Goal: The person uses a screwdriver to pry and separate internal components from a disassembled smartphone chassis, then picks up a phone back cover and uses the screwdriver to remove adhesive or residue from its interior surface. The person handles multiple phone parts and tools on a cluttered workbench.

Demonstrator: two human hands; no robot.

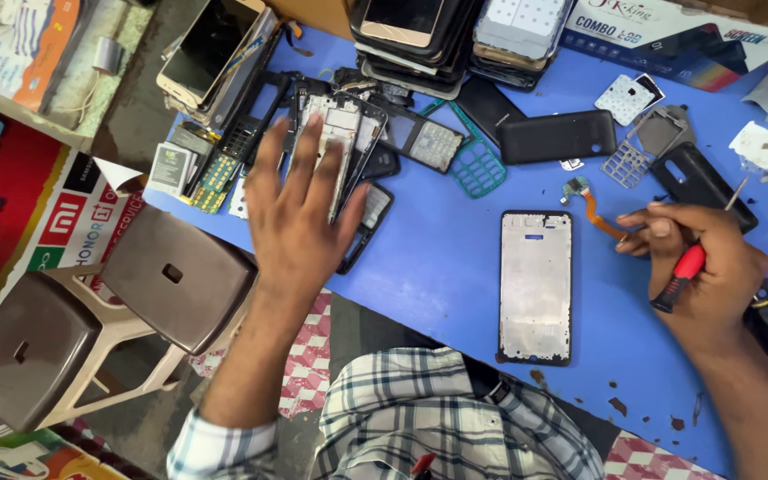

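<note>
My left hand (300, 218) is spread flat, fingers apart, over a pile of phone frames (340, 133) at the blue table's left side; it holds nothing. My right hand (700, 262) is closed around a red-handled screwdriver (682, 276), its metal tip pointing up and right. The fingertips of that hand also pinch an orange flex cable (590, 203) with a small connector at its far end. A bare phone middle frame (535, 284), black-edged with a silver inside, lies flat on the blue table (442, 258) between my two hands.
Stacks of phones and screens (420, 36) stand at the back edge. Black back covers (560, 136), a teal keypad frame (477, 164) and a grey keypad grid (626, 164) lie scattered. A printed box (668, 31) is at far right. Two brown stools (166, 276) stand left of the table.
</note>
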